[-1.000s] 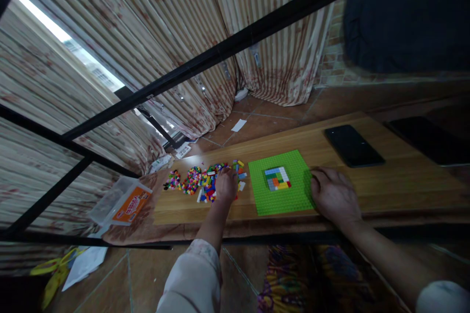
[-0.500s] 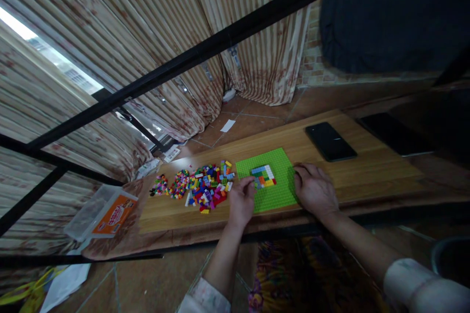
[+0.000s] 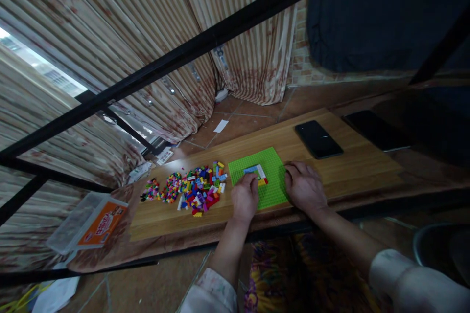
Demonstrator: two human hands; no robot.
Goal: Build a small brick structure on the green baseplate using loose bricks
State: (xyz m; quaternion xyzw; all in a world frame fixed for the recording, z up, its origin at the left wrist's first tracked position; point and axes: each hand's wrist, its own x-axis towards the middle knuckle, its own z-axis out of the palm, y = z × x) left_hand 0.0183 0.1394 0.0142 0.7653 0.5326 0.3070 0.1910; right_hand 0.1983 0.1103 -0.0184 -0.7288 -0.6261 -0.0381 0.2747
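A green baseplate [image 3: 273, 164] lies on the wooden table [image 3: 352, 168] with a small patch of coloured bricks [image 3: 259, 172] fixed near its middle. My left hand [image 3: 244, 197] rests on the plate's near left part, fingers curled down onto the near edge of that brick patch; what its fingertips pinch is hidden. My right hand [image 3: 304, 188] lies on the plate's right edge, fingers bent and pressing it down. A heap of loose coloured bricks [image 3: 194, 188] is spread on the table just left of the plate.
A black phone [image 3: 317, 139] lies beyond the plate to the right, a second dark slab [image 3: 375, 129] farther right. A clear plastic box with an orange label [image 3: 88, 222] sits at the table's left end. Black metal bars [image 3: 205, 41] cross overhead; curtains hang behind.
My left hand has left the loose brick heap and moved right onto the baseplate, reaching the brick patch. My right hand has stayed at the plate's right edge. The view has shifted.
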